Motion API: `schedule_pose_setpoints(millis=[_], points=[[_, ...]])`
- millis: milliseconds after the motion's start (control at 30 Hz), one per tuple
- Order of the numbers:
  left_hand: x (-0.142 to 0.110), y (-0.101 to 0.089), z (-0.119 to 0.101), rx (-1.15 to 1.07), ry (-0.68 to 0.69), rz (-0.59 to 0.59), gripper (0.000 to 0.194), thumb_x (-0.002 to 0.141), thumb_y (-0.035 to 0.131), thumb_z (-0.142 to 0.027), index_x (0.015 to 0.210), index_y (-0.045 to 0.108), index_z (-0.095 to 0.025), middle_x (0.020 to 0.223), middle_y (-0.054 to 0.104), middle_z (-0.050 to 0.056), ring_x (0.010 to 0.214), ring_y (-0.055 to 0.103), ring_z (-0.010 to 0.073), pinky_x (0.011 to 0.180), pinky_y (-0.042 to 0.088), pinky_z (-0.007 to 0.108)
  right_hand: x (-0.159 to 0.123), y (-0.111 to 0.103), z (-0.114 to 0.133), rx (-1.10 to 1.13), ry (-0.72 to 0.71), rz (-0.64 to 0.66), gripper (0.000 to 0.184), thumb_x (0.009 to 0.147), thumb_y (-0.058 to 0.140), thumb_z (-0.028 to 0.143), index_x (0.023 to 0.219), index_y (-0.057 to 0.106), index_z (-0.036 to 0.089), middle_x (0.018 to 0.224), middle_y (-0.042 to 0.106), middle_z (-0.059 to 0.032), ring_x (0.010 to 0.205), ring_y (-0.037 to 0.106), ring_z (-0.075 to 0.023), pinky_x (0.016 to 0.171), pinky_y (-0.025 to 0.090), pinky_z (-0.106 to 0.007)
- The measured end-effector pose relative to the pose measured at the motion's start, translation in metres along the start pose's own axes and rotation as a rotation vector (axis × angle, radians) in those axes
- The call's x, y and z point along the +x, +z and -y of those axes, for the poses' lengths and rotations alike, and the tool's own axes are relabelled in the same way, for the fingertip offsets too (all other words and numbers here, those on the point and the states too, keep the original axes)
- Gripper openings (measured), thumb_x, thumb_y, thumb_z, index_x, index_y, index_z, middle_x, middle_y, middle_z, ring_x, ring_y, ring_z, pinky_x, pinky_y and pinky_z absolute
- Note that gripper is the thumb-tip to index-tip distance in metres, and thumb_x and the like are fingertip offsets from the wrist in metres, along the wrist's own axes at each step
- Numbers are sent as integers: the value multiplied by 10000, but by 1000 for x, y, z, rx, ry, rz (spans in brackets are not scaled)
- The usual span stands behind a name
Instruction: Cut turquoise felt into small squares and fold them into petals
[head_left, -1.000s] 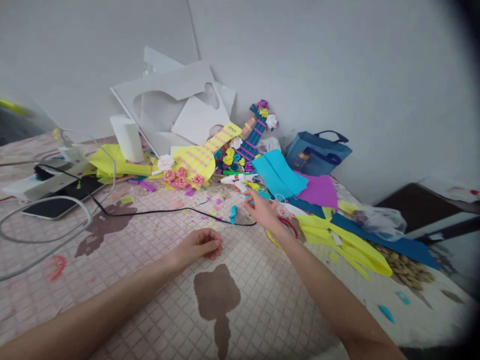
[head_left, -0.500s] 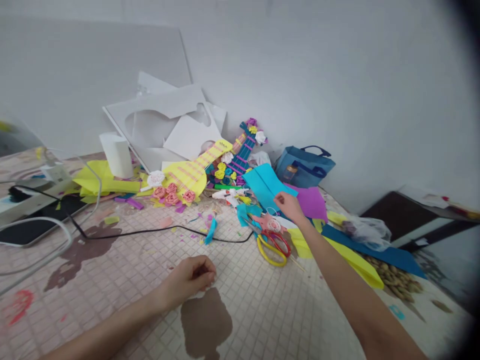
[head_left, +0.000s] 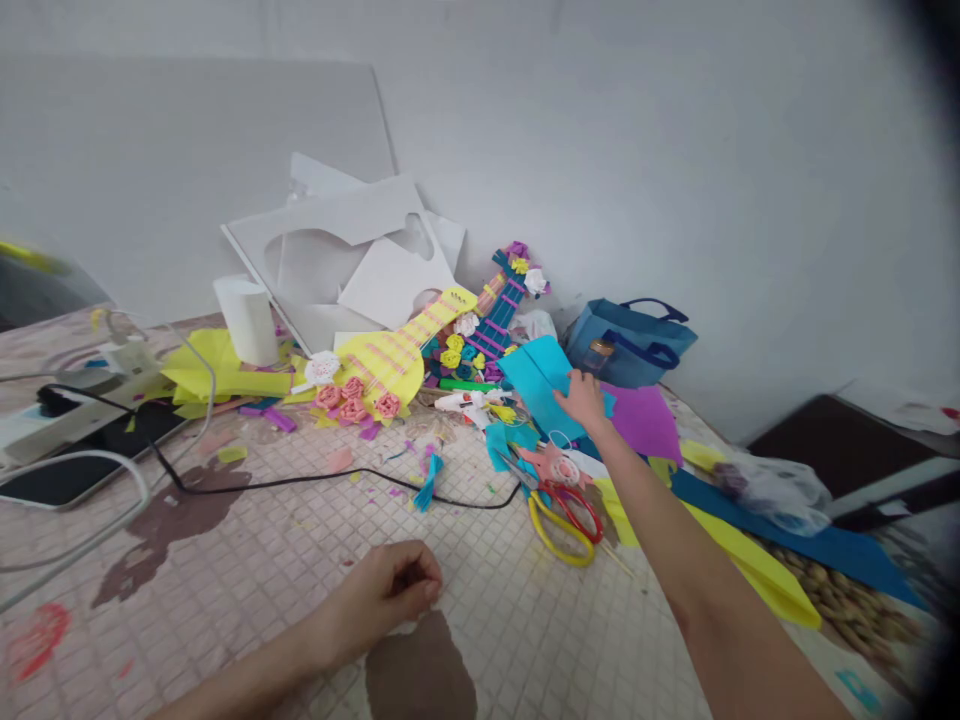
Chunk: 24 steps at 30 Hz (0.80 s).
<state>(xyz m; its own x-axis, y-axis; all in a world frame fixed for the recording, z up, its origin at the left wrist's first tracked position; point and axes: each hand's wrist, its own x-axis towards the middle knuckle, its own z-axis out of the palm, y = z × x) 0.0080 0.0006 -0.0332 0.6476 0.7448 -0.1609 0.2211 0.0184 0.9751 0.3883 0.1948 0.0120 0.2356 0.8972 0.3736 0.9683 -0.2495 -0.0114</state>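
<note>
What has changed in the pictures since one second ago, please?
The right hand moved rightward from near the glue gun to the blue paper, which it now touches; whether it grips is unclear. The left hand stays loosely curled; the glue gun and yellow paper guitar stayed put.

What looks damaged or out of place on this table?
The tablecloth has a ragged brown patch by the left hand, its grid pattern missing, perhaps torn. Far right, apparent peanuts lie loose, odd beside yellow paper.
</note>
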Motion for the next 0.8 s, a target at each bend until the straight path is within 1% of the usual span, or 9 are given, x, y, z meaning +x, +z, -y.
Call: schedule_pose_setpoints(millis=[133,200,300,433,533,600,667,733,800], points=[[-1,0,-1,3,-17,9,290,825,538,-425,766,549,-140,638,519,0,570,468,105,520,335,216,19,8,-2,-1,22,40,588,796,553,435,1259,390,111,1194,478,-240,1121,457,-363,836,380,-429],[-2,0,-2,-9,-24,16,295,822,539,-430,762,544,-140,644,514,0,570,461,105,516,331,217,26,11,-4,2,28,62,643,766,592,439,1277,378,113,1210,475,-248,1131,449,-382,840,378,-443],[-2,0,-3,-10,-40,9,307,812,546,-445,755,542,-144,642,508,-1,564,452,104,511,324,217,35,14,-8,18,23,81,625,775,587,409,1291,379,123,1204,495,-230,1136,457,-372,860,372,-431],[-2,0,-2,-28,-50,21,314,807,550,-461,762,546,-150,633,495,-9,543,440,97,489,310,209,46,12,-19,44,31,69,629,816,520,469,1310,367,110,1211,495,-238,1134,467,-353,864,377,-420],[-2,-1,0,-13,-45,5,300,807,555,-444,768,564,-146,647,519,0,560,448,99,497,322,204,49,9,-27,52,50,61,658,755,615,434,1270,405,81,1175,524,-252,1110,479,-363,838,390,-420],[-2,-1,-1,0,-42,-1,285,808,557,-423,771,572,-141,651,531,5,572,453,101,506,330,204,49,6,-29,56,59,49,598,720,660,371,1207,460,87,1142,551,-244,1100,478,-371,815,396,-419],[-2,-1,-2,-9,-45,8,270,808,561,-404,772,568,-137,640,527,1,565,448,98,503,329,202,49,-1,-29,65,59,33,453,737,635,317,1120,520,105,1097,583,-219,1073,494,-358,797,398,-408],[-2,-1,-3,-26,-41,14,257,809,561,-390,772,560,-135,635,519,-5,558,442,92,501,330,199,50,-12,-29,88,36,29,282,779,572,275,1017,572,125,1018,622,-176,995,543,-310,784,399,-376],[-2,-1,-4,-33,-25,14,246,811,558,-376,776,556,-133,651,528,-4,565,450,89,509,342,197,52,-29,-30,118,2,28,217,794,545,267,962,591,138,981,639,-147,925,568,-270,766,401,-347]])
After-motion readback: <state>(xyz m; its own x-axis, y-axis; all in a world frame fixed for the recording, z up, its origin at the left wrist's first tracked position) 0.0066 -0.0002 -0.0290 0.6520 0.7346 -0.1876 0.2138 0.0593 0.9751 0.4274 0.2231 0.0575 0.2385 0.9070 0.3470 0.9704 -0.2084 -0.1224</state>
